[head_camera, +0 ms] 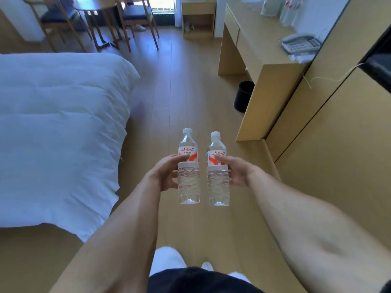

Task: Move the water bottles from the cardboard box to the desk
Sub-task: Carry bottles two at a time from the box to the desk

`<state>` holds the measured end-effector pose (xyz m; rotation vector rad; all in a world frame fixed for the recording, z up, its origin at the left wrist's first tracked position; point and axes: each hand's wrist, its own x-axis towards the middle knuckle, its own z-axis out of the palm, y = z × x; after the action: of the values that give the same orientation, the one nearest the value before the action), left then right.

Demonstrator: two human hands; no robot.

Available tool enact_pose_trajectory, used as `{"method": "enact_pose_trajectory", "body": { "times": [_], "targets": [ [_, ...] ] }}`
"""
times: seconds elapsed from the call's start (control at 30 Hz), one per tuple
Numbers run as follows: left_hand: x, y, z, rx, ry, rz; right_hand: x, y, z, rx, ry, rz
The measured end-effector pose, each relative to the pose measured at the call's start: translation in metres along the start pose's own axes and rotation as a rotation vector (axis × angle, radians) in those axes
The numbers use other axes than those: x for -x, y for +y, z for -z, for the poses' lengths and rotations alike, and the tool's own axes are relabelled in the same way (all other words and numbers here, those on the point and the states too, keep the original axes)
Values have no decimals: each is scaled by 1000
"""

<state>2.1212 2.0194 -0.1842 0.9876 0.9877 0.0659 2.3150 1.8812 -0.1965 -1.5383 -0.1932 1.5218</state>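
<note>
Left hand (164, 176) grips bottle (188, 176); right hand (237, 172) another (218, 180)

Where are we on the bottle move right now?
Done: two bottles are out of the box, which is not in view. In hand: left hand grips the left bottle, right hand the right bottle, both upright over the floor. Left: setting them on the desk.
</note>
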Motion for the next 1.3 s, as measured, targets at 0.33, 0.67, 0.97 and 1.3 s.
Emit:
{"method": "enact_pose_trajectory", "body": {
  "times": [0.33, 0.67, 0.97, 1.3],
  "targets": [
    [-163, 124, 21, -39, -79, -26, -126, -126, 36, -8, 51, 44],
    [-323, 290, 53, -137, -183, 6, -248, -293, 44, -112, 136, 94],
    [-439, 381, 56, -136, -237, 21, -348, -387, 69, -169, 164, 59],
    [-583, 498, 43, -197, -200, 77, -483, -499, 127, -224, 152, 11]
  ]
}}
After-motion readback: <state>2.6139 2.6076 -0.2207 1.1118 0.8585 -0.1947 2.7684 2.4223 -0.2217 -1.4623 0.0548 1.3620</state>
